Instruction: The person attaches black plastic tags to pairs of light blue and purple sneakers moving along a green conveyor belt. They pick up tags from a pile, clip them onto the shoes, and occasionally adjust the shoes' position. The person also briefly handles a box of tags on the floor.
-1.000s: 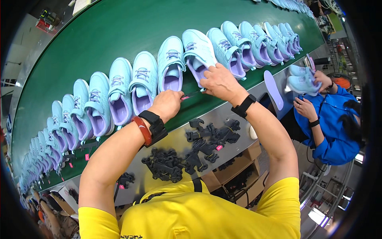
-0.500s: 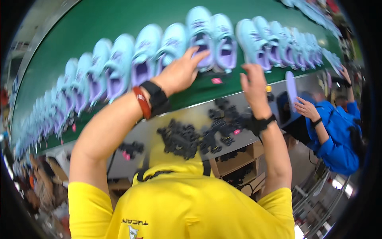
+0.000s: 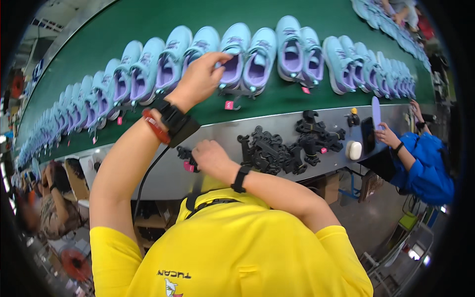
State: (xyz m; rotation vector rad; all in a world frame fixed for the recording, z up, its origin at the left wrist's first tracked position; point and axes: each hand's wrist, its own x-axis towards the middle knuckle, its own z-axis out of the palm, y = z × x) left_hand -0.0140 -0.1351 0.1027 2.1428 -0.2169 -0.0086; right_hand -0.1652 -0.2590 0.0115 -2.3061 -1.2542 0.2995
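My left hand (image 3: 199, 81) is over the row of shoes, thumb and index finger apart beside the opening of a light-blue shoe (image 3: 232, 62) with a lilac lining. Its mate (image 3: 260, 64) stands close on the right, and a black hanger hook with a pink tag (image 3: 229, 105) shows at their heels. Low over the metal ledge, my right hand (image 3: 213, 159) has its fingers bent onto a small group of black plastic shoe hangers (image 3: 185, 154) with a pink tag (image 3: 188, 166). The fingertips are partly hidden among them.
Paired shoes line the green belt (image 3: 208, 12) on both sides. A larger hanger pile (image 3: 267, 152), a white rounded case (image 3: 353, 150) and a small yellow-topped item (image 3: 353, 117) lie on the metal ledge (image 3: 217, 131). At right, a blue-sleeved co-worker (image 3: 420, 163) holds a lilac insole (image 3: 376, 113).
My right hand has swung from the shoes down and left to the small hanger group. My left hand has moved left from one shoe pair. The shoes sit farther right in view.
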